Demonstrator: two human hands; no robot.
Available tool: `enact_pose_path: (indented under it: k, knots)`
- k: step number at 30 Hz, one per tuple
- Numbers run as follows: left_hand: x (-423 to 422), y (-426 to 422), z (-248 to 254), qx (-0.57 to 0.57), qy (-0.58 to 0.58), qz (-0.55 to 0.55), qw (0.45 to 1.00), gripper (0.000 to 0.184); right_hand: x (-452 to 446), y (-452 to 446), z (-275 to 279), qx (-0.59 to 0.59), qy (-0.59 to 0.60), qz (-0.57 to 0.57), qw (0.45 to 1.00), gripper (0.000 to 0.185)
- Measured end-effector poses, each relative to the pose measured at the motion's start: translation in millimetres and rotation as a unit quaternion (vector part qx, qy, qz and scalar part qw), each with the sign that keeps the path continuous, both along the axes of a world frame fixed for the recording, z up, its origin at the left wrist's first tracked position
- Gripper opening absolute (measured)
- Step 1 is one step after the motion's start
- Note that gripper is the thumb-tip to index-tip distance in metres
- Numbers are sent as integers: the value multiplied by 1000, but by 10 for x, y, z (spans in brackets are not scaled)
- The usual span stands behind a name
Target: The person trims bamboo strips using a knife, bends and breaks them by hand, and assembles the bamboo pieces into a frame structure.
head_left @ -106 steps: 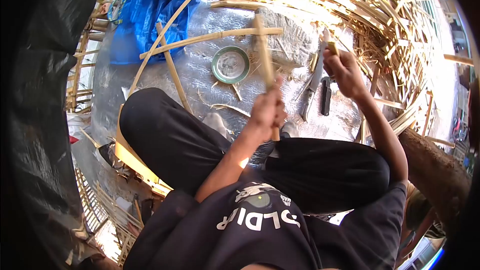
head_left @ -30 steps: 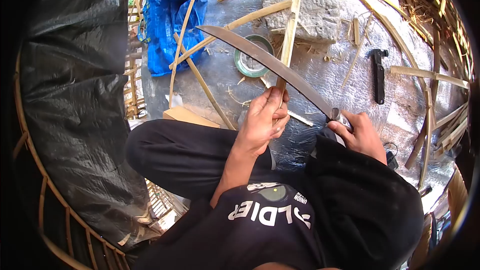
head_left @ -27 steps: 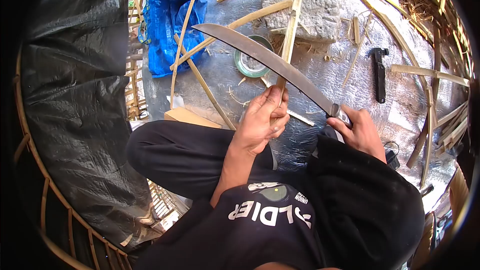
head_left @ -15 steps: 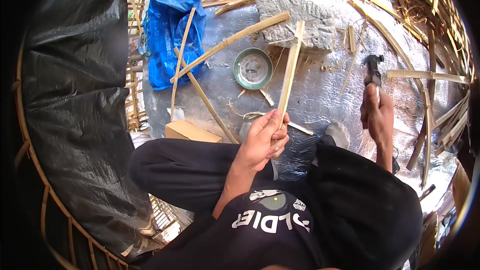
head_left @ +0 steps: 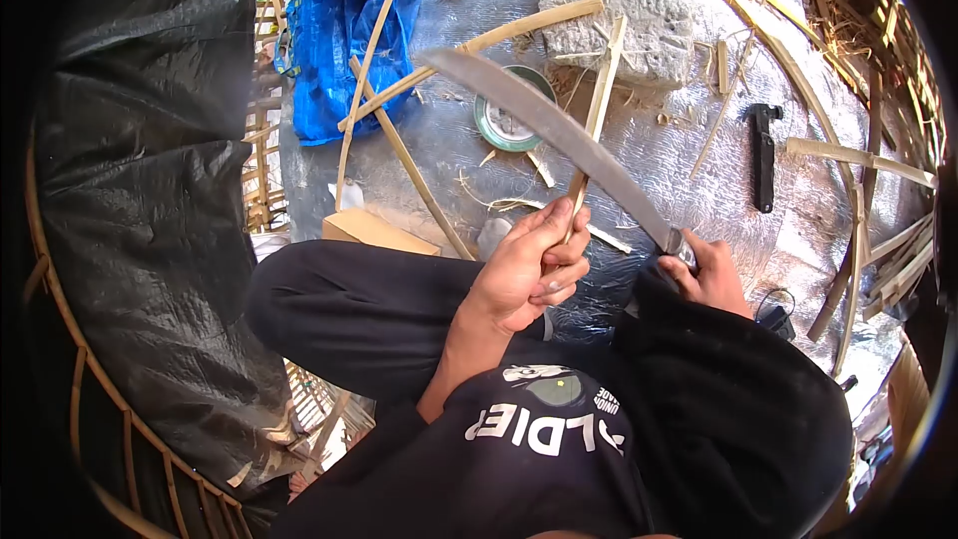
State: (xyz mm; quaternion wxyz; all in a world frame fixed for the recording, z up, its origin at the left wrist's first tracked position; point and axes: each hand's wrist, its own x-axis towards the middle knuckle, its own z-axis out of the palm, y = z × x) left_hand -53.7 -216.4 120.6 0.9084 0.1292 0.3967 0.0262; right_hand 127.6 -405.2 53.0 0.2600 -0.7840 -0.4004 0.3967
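My left hand (head_left: 534, 265) is closed around the lower end of a split bamboo strip (head_left: 603, 90), which points away from me toward the grey stone block (head_left: 654, 25). My right hand (head_left: 711, 277) grips the handle of a machete (head_left: 559, 125) by my right knee. Its long curved blade slants up to the left, passing in front of the strip just above my left fingers; whether the two touch I cannot tell. The blade's tip is blurred. Beyond my right hand, a long black tool (head_left: 764, 160) of unclear kind lies on the silvery floor sheet.
A green-rimmed bowl (head_left: 496, 125) sits partly behind the blade. Bamboo strips (head_left: 409, 175) lie near a blue bag (head_left: 334, 70) and a cardboard box (head_left: 374, 232). More bamboo is heaped at right (head_left: 903, 250). Black plastic sheeting (head_left: 150, 220) lines the left side.
My right hand was on the black tool; now it is nearer my knee, holding the machete across the strip. The black tool lies uncovered. My left hand still holds the strip. The view has shifted slightly.
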Motion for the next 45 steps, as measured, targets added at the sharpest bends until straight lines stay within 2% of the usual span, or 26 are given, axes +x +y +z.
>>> enact_pose_path:
  k: [2, 4, 8, 10, 11, 12, 14, 15, 17, 18, 20, 21, 22, 25, 28, 30, 31, 35, 38, 40, 41, 43, 45]
  knots:
    - [-14, -37, 36, 0, 14, -23, 1000, 26, 106, 139, -9, 26, -6, -18, 999, 46]
    - [-31, -102, 39, -4, 24, -50, 998, 27, 330, 244, -143, -30, 31, -117, 992, 47]
    - [-21, -123, -19, 47, 50, -40, 997, 26, 519, 190, -117, 18, 11, -159, 987, 44]
    - [-14, -94, -43, 58, 53, -8, 997, 26, 387, 99, -101, 50, 121, -160, 978, 41]
    - [-17, -80, -17, 43, 45, -5, 998, 26, 308, 48, -152, 83, 80, -111, 987, 37]
    - [-41, -80, -24, 42, 48, -2, 998, 26, 239, 62, -99, 86, 102, -77, 988, 37]
    - [-75, -54, -43, 12, -10, 15, 1000, 27, 156, 113, 18, 59, 79, 8, 995, 40]
    - [-76, -53, -40, 13, -9, 14, 1000, 27, 134, 118, -19, 60, 79, 7, 995, 40]
    - [-61, -79, -23, 38, 50, -11, 998, 26, 106, 101, -116, 61, -19, 51, 997, 43]
    - [-61, -84, -12, 37, 49, -13, 998, 26, 145, 93, -140, 60, -20, 49, 997, 43]
    - [-77, -99, 14, 58, 50, -64, 995, 27, 273, 123, -205, 79, -60, 31, 995, 44]
    - [-88, -96, 17, 59, 48, -68, 995, 27, 376, 212, -105, 17, -5, -26, 999, 47]
    - [-105, -101, 18, 47, 50, -91, 994, 27, 501, 269, -145, 5, 12, -76, 997, 54]
    - [-120, -135, 72, 27, 27, -127, 991, 29, 917, 273, -398, 29, -20, -175, 984, 61]
    - [-106, -120, 58, 40, 37, -103, 993, 30, 914, 201, -376, 24, -43, -197, 979, 63]
    - [-135, -87, 34, 54, 28, -71, 996, 30, 775, 88, -436, 70, 37, -210, 974, 63]
    - [-141, -72, 48, 42, 28, -74, 996, 30, 668, 72, -370, 61, 76, -201, 975, 61]
    - [-100, -79, 48, 46, 29, -80, 995, 37, 324, 3, -341, 126, 7, -74, 989, 49]
    - [-115, -78, 48, -13, -20, -58, 998, 46, 153, 30, -219, 120, -23, -27, 992, 47]
    - [-91, -98, 45, 16, -2, -58, 998, 51, 83, 30, -269, 138, -96, 8, 986, 48]
    - [-89, -100, 30, 16, -2, -57, 998, 51, 70, 43, -234, 127, -92, 8, 988, 49]
    - [-107, -111, -28, 111, 68, -69, 989, 52, 105, 84, -184, 124, -81, 5, 989, 47]
    - [-98, -173, -84, 149, 96, -63, 982, 52, 153, 155, -127, 119, -71, 0, 990, 46]
